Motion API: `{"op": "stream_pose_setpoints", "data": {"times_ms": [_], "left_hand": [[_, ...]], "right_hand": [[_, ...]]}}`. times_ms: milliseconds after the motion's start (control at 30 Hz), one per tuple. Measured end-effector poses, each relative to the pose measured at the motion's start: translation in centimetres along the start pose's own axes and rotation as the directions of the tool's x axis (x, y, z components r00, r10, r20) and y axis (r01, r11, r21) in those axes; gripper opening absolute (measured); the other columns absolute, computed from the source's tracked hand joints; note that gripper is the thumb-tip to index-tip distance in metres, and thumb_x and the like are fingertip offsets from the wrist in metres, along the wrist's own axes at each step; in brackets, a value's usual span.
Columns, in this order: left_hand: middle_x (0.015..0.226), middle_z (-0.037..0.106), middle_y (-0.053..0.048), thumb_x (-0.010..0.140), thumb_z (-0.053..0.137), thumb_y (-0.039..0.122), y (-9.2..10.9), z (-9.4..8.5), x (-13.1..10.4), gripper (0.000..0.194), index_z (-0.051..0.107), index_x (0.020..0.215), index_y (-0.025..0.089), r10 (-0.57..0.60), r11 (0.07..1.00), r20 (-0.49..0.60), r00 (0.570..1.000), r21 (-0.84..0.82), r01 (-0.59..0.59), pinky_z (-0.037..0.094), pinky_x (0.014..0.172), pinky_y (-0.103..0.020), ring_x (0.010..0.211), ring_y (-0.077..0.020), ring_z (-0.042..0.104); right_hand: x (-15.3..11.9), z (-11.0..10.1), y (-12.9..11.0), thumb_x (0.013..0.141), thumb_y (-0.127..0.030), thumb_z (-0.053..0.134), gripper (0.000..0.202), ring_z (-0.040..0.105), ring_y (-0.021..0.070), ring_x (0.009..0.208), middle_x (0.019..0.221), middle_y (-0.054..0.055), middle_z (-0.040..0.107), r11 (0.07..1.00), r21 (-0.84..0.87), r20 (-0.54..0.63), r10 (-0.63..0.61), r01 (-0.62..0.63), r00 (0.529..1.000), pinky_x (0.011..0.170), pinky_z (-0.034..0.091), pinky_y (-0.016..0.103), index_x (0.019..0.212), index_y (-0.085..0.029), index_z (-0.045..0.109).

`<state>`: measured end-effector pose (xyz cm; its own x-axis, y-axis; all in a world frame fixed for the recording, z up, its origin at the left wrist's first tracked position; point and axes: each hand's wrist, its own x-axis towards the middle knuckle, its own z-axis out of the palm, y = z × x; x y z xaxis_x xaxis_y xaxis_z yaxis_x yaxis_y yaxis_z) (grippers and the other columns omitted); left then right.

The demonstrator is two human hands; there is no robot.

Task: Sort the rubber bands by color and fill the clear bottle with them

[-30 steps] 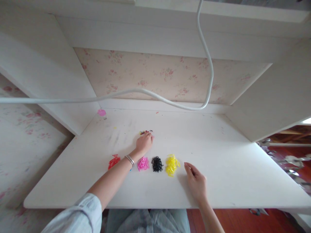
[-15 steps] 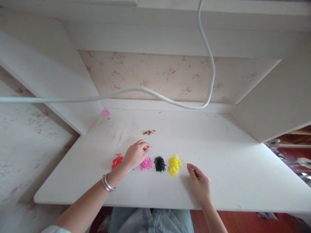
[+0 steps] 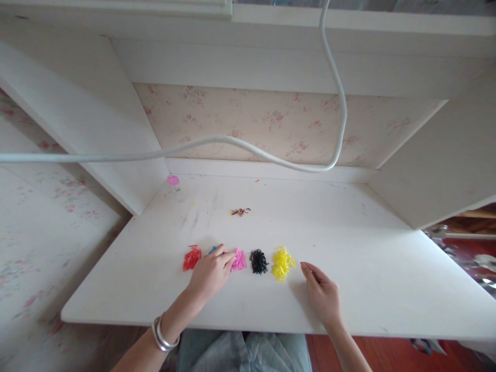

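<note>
Small pieces lie sorted by colour in a row on the white desk: a red pile point(image 3: 191, 258), a mostly covered blue pile point(image 3: 212, 249), a pink pile point(image 3: 239, 260), a black pile point(image 3: 258, 261) and a yellow pile point(image 3: 283, 263). My left hand point(image 3: 213, 266) reaches over the blue pile, its fingertips together at the left edge of the pink one; whatever they hold is hidden. To the right of the yellow pile, my right hand point(image 3: 321, 292) rests on the desk with fingers curled and pressed together; I cannot make out anything in it.
A small mixed heap point(image 3: 240, 212) lies farther back on the desk point(image 3: 349, 289). At the back left is a pink round item point(image 3: 172, 180). A white cable point(image 3: 232, 139) hangs across the view above the desk. Side panels stand left and right.
My left hand has moved down and back from above the pink pile to its left edge; the pink piece at its fingertips no longer shows. The view has shifted slightly. My right hand keeps its pose.
</note>
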<state>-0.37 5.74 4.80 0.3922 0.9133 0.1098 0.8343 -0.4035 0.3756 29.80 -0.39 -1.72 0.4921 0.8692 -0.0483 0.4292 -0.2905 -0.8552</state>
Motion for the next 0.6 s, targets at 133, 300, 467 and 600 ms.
{"op": "stream_pose_setpoints", "data": {"times_ms": [133, 300, 467, 600], "left_hand": [[0.093, 0.062, -0.003, 0.093, 0.042, 0.032, -0.6, 0.3, -2.0, 0.026, 0.066, 0.099, 0.023, -0.091, 0.986, -0.138, 0.986, -0.154, 0.069, 0.046, 0.069, -0.023, 0.078, -0.0132, 0.061], [0.086, 0.063, -0.004, 0.092, 0.046, 0.034, -1.7, 1.7, -5.9, 0.025, 0.065, 0.1, 0.02, -0.237, 0.916, -0.211, 0.948, -0.374, 0.145, 0.046, 0.064, -0.023, 0.067, -0.0125, 0.057], [0.076, 0.063, -0.001, 0.089, 0.049, 0.037, -3.6, 2.4, -8.9, 0.026, 0.066, 0.098, 0.02, -0.338, 0.818, -0.116, 0.934, -0.527, 0.231, 0.046, 0.058, -0.022, 0.062, -0.0122, 0.056], [0.078, 0.066, -0.001, 0.087, 0.051, 0.04, -4.6, 2.3, -9.4, 0.028, 0.067, 0.098, 0.02, -0.416, 0.758, -0.113, 0.902, -0.592, 0.276, 0.048, 0.062, -0.022, 0.068, -0.0138, 0.06]], "right_hand": [[1.5, 0.3, -3.0, 0.079, -0.057, 0.054, 0.048, 0.058, 0.0162, 0.065, 0.075, 0.004, 0.069, 0.999, 0.019, 0.1, -0.05, 0.049, 0.994, 0.057, 0.043, 0.023, 0.096, -0.016, 0.071], [4.4, 3.0, -8.6, 0.084, -0.054, 0.046, 0.041, 0.053, 0.0121, 0.057, 0.064, -0.001, 0.063, 0.959, -0.141, 0.246, -0.206, 0.245, 0.947, 0.053, 0.038, 0.022, 0.094, -0.022, 0.071], [7.9, 8.6, -12.1, 0.083, -0.039, 0.049, 0.029, 0.06, 0.0124, 0.067, 0.073, -0.002, 0.068, 0.847, -0.354, 0.449, -0.219, 0.397, 0.866, 0.063, 0.041, 0.021, 0.1, -0.028, 0.07], [10.8, 12.0, -13.0, 0.082, -0.034, 0.05, 0.032, 0.063, 0.0169, 0.082, 0.089, 0.002, 0.071, 0.803, -0.449, 0.435, -0.186, 0.391, 0.881, 0.07, 0.042, 0.024, 0.107, -0.028, 0.069]]}}
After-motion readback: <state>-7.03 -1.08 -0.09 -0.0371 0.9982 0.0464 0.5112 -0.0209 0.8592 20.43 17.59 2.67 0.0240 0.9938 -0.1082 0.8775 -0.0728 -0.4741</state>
